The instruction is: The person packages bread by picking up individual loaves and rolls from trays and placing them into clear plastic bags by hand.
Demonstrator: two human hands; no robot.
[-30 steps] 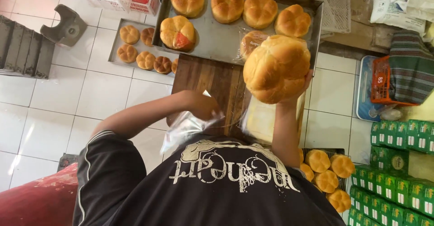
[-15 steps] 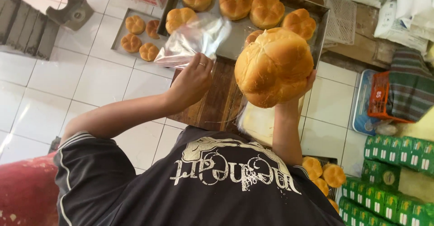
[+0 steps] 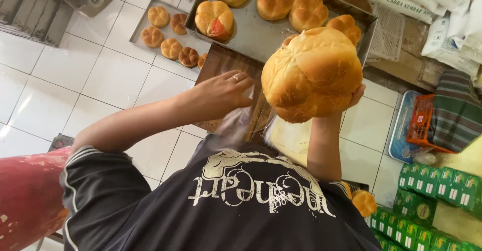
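My right hand (image 3: 354, 97) holds up a large round golden bun (image 3: 312, 73) from underneath, close to the camera. My left hand (image 3: 221, 93) is just left of the bun and pinches a clear plastic bag (image 3: 237, 123) that hangs down from the fingers, beside the bun. Below both hands lies a dark wooden board (image 3: 221, 63) on the white tiled floor. Behind it a big metal tray (image 3: 258, 35) carries several more large buns (image 3: 273, 0).
A smaller metal tray (image 3: 142, 46) with several small buns (image 3: 170, 47) lies on the floor at the left. Green cartons (image 3: 432, 193) are stacked at the right, with an orange basket (image 3: 424, 125) and white sacks (image 3: 401, 0) behind. More buns (image 3: 364, 203) sit beside my right elbow.
My left hand lifted the plastic bag high over the tray, then brought it back down beside the bun. The bun in my right hand has come closer to the camera.
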